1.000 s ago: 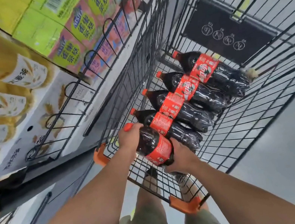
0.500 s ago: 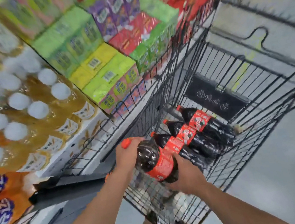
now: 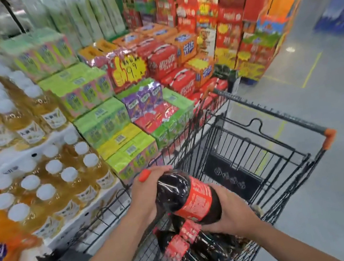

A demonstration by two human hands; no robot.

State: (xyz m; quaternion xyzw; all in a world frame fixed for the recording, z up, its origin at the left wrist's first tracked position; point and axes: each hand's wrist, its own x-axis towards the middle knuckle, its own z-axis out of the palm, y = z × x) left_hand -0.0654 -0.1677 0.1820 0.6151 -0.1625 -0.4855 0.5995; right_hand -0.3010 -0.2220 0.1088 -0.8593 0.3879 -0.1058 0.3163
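Big wall of drinks down the left side: golden tea bottles (image 3: 61,184) with white caps, green shrink-wrapped carton packs (image 3: 105,121), and red gift boxes (image 3: 225,6) stacked further back, with a yellow price sign (image 3: 128,69) stuck in front. A black wire shopping cart (image 3: 271,110) sits right alongside it, with an orange cap on its far corner. More cola bottles (image 3: 188,254) lie on their sides down in the near end of the basket. The cola bottle (image 3: 189,196) in hand is just above those, tipped roughly sideways with its neck pointing left. The left hand (image 3: 145,194) is wrapped round the neck and shoulder just under the red cap (image 3: 144,175). The right hand (image 3: 234,216) cups the base end from underneath, fingers curled round it.
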